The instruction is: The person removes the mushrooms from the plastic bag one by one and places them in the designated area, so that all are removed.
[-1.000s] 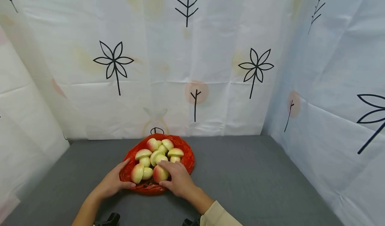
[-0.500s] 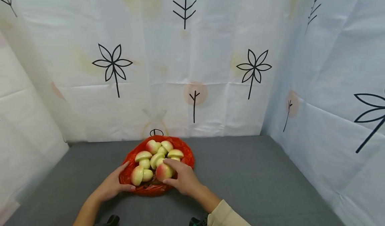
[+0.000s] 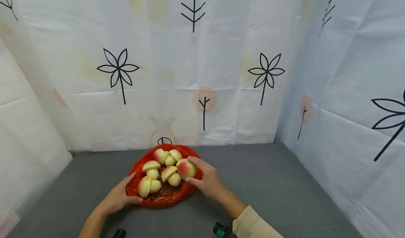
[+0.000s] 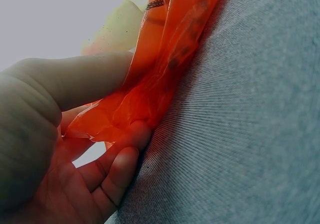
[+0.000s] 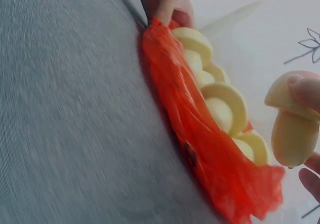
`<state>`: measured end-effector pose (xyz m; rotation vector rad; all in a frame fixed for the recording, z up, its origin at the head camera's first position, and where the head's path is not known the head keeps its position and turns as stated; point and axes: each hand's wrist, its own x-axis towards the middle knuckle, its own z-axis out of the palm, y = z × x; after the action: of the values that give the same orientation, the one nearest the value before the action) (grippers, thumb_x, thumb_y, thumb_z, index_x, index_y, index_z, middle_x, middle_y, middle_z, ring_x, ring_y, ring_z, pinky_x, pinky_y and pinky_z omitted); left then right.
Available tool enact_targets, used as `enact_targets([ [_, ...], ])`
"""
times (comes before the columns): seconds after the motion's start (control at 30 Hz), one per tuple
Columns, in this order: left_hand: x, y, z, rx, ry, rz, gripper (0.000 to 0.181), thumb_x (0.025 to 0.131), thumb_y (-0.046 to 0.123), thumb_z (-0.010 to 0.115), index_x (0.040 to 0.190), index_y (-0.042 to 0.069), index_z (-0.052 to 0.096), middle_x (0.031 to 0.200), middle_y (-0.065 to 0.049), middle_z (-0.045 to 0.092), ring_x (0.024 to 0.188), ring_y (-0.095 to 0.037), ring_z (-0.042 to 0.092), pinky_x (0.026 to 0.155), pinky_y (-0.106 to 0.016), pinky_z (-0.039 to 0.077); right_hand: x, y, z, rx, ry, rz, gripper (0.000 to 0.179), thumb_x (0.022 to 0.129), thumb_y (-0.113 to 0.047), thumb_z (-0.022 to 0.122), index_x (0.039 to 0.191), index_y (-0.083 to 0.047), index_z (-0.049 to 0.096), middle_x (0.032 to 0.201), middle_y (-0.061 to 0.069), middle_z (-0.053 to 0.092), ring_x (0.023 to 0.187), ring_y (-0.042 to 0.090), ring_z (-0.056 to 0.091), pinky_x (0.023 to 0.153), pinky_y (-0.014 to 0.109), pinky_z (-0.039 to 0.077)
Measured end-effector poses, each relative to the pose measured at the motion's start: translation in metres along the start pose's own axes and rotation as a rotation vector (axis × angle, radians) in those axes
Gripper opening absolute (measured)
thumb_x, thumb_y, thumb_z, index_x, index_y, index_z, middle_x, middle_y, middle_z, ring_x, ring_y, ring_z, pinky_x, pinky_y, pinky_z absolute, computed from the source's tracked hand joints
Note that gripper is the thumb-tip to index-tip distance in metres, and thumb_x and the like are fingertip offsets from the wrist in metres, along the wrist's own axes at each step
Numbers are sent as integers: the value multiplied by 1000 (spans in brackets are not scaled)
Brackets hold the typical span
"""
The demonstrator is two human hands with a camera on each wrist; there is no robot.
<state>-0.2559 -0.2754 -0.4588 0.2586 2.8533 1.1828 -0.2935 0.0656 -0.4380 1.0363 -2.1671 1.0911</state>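
Observation:
A round red plastic bag lies spread wide on the table, with several pale yellow mushroom-shaped pieces inside, their caps blushed pink. At its left side my left hand grips the edge; in the left wrist view the thumb lies over the inner face of the plastic, fingers beneath. My right hand holds one mushroom-shaped piece by its cap over the bag's right side. In the right wrist view this mushroom-shaped piece hangs stem down, above and apart from the bag.
A dark grey cloth covers the table. White fabric printed with black leaf drawings stands behind it and along both sides. Black wrist devices show at the bottom edge of the head view.
My right hand has moved right and up with the mushroom-shaped piece, away from the bag's front middle. Another mushroom-shaped piece now shows whole there. The left hand stays at the bag's edge.

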Motion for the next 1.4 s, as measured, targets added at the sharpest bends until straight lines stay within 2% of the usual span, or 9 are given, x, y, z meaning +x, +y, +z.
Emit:
enact_targets([
  [0.2, 0, 1, 0, 5, 2, 1, 106, 73, 34, 85, 149, -9, 24, 144, -40, 30, 130, -55, 31, 100, -66, 30, 1, 17, -19, -72, 50, -26, 66, 74, -22, 85, 132, -6, 59, 131, 8, 60, 119, 25, 57, 95, 42, 48],
  [0.33, 0, 3, 0, 2, 0, -3, 105, 73, 34, 85, 149, -9, 25, 144, -40, 30, 130, -55, 31, 99, -66, 31, 0, 29, -31, -117, 56, -6, 66, 72, -18, 87, 131, -5, 59, 129, 10, 61, 117, 27, 58, 93, 45, 48],
  [0.43, -1, 3, 1, 0, 1, -9, 105, 73, 34, 85, 149, -9, 25, 144, -39, 31, 130, -55, 32, 99, -66, 31, -2, 38, -39, -152, 50, 30, 66, 71, -17, 88, 130, -5, 60, 127, 10, 62, 115, 28, 59, 93, 46, 48],
  [0.63, -2, 3, 1, 10, 8, -8, 105, 73, 34, 85, 149, -9, 26, 144, -39, 32, 130, -54, 33, 100, -66, 30, -7, 58, -48, -216, -6, 164, 65, 72, -18, 87, 130, -7, 61, 126, 10, 63, 116, 28, 58, 95, 46, 46],
  [0.9, -3, 3, 1, 27, 13, -15, 105, 72, 35, 85, 148, -9, 27, 143, -39, 33, 130, -55, 33, 100, -66, 30, -17, 77, -53, -266, -55, 310, 61, 76, -18, 84, 130, -3, 60, 128, 14, 60, 119, 34, 55, 96, 52, 44],
  [1.03, -3, 2, 1, 23, 10, -9, 105, 73, 35, 84, 148, -10, 27, 143, -39, 33, 130, -55, 33, 100, -66, 30, -20, 86, -52, -322, -65, 384, 61, 75, -17, 85, 130, -6, 61, 128, 13, 61, 118, 34, 55, 96, 52, 43],
  [1.2, -4, 0, 1, 11, 10, -5, 104, 73, 33, 84, 148, -10, 26, 143, -39, 33, 130, -55, 33, 100, -66, 30, -16, 93, -50, -394, -70, 408, 62, 75, -22, 85, 130, -10, 60, 123, 13, 63, 111, 36, 59, 91, 54, 45],
  [1.4, -3, 2, 2, 18, 12, -8, 105, 73, 34, 85, 148, -10, 27, 143, -39, 33, 130, -55, 33, 100, -66, 31, -8, 97, -45, -407, -50, 434, 63, 73, -22, 87, 129, -11, 61, 119, 13, 65, 108, 34, 60, 89, 54, 46],
])
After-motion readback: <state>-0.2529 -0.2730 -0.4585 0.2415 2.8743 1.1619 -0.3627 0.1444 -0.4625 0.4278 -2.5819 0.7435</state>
